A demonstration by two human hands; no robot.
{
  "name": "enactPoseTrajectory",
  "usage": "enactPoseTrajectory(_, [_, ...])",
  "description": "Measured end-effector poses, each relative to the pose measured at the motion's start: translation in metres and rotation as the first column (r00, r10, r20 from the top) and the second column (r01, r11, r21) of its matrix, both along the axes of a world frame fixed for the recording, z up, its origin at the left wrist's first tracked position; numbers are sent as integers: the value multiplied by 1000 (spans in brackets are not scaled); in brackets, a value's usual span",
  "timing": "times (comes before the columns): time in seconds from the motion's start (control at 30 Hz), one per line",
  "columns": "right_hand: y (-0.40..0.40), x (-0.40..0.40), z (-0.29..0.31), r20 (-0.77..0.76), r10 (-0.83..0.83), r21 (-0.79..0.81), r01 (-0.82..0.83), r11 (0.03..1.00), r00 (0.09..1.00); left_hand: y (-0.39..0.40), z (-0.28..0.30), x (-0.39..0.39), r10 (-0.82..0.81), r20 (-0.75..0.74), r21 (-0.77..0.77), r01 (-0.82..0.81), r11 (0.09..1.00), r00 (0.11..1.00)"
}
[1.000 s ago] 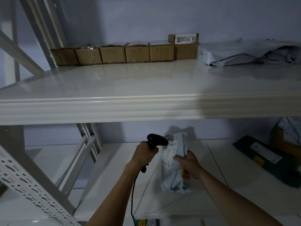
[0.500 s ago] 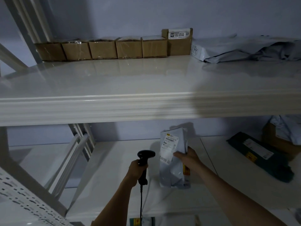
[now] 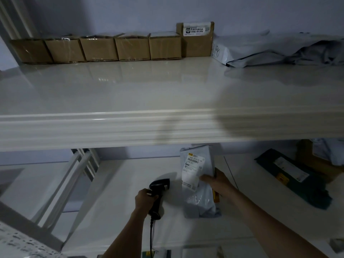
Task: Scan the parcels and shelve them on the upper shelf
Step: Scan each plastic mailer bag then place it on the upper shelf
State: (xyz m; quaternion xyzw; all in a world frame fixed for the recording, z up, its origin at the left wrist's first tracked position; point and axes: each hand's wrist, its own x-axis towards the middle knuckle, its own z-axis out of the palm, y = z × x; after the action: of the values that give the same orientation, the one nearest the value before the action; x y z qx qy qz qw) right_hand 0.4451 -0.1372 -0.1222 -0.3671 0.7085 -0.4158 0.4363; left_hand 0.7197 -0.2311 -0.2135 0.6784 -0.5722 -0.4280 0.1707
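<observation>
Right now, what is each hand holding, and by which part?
Left hand grips the black handheld barcode scanner by its handle. Right hand holds the upright grey plastic mailer bag at its right edge, mid-height.

Dim bluish light, soft glare on upper shelf [image 3: 130, 94], edges bowed, slightly blurred

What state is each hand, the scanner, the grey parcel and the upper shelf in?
left hand: grips the scanner handle
right hand: holds the grey parcel
scanner: held upright
grey parcel: held upright, label visible
upper shelf: boxes and bags along its back
</observation>
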Motion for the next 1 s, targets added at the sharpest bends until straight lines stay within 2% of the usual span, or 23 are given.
enactPoseTrajectory(0.07, [-2,-6,-2,28,33,15,-33,999,999,-1,3,-1,-20,58,3,20,1000,998])
enactPoseTrajectory(0.13, [-3,-12,-7,60,74,29,-76,997,995,0,10,-5,59,83,-21,-58,998,995])
enactPoseTrajectory(0.2, [-4,-16,-9,125,112,16,-114,993,986,4,24,-13,140,110,-127,-126,984,984])
enactPoseTrajectory(0.23, [-4,-19,-9,167,125,8,-128,992,978,5,31,-18,129,108,-193,-107,975,986])
enactPoseTrajectory(0.27, [-5,-21,-10,206,142,0,-145,989,968,6,38,-24,75,80,-218,-56,974,994])
enactPoseTrajectory(0.33, [-5,-22,-8,281,188,-28,-188,982,941,12,53,-37,-101,-71,-187,86,979,992])
enactPoseTrajectory(0.4, [-2,-22,-5,364,221,-49,-218,975,905,20,68,-49,-236,-238,-96,219,971,942])
enactPoseTrajectory(0.47, [3,-23,-3,404,271,-86,-258,962,874,35,85,-63,-323,-344,-50,327,944,881])
enactPoseTrajectory(0.57, [12,-25,2,419,320,-130,-292,947,850,57,104,-80,-432,-406,-107,428,897,805])
enactPoseTrajectory(0.73, [40,-31,6,431,312,-129,-285,950,847,81,105,-80,-306,-464,-84,303,949,831])
enactPoseTrajectory(1.0, [106,-33,46,331,260,-165,-216,962,907,129,140,-84,-357,-466,-190,303,934,809])
